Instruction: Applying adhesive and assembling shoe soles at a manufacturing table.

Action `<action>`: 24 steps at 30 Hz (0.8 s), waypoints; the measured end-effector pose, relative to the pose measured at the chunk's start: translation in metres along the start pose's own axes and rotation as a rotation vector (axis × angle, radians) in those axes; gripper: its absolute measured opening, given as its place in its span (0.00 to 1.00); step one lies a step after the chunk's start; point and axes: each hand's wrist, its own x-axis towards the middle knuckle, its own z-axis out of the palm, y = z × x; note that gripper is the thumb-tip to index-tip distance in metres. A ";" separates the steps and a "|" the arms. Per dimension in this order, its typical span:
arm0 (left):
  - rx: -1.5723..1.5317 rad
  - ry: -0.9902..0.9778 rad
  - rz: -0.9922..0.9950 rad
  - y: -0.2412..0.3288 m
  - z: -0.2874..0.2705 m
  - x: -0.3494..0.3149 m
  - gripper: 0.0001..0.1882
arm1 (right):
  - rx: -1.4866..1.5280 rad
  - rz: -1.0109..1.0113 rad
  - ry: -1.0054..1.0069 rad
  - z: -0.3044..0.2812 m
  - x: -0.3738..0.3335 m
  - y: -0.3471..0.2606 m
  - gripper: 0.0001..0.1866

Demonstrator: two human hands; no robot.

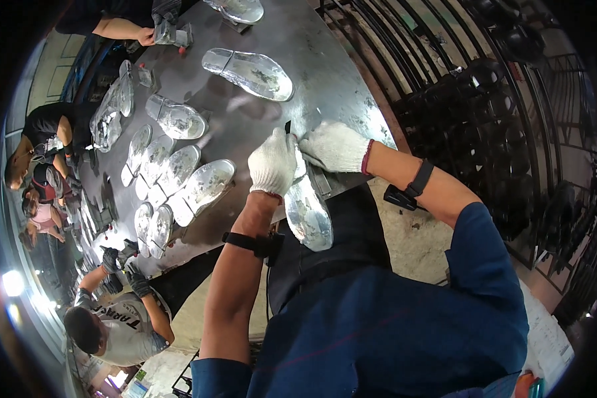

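Shoe form (310, 215), silver and shiny, lies at the near edge of the table (348, 86), its rounded toe jutting out over the edge towards the worker's lap. From where I stand it looks like polished metal, so I'd judge it solid, stiff and fairly heavy for its size, not something that dents or breaks easily. The smooth, curved faces would probably slide under a knitted glove, and the overhanging toe could tip it down. I'd take hold at the narrower heel end, or span the sides across the middle, with a palm beneath the toe for the weight. The worker's hands are close together at the heel end: the left hand (273, 161) is curled up tight, with a dark tool (288, 126) poking out above it, while the right hand (331, 147) bends in from the other side, and I cannot tell whether its fingers clasp the form. A grey metal block (320, 183) sits just beside, below the right hand. More silver forms (255, 74) lie across the table. I can make out no label or brand on the form; the only clear writing is dark lettering on a co-worker's pale shirt (123, 341).
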 end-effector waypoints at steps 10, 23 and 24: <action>0.079 -0.052 0.082 0.004 -0.005 0.000 0.15 | 0.130 -0.034 0.081 0.012 0.000 0.005 0.13; 0.073 -0.119 0.022 0.010 -0.003 0.005 0.16 | 0.411 -0.060 -0.005 0.027 -0.055 -0.034 0.09; 0.064 -0.116 0.005 0.009 -0.005 0.005 0.16 | 0.077 -0.261 -0.064 0.013 -0.074 -0.072 0.10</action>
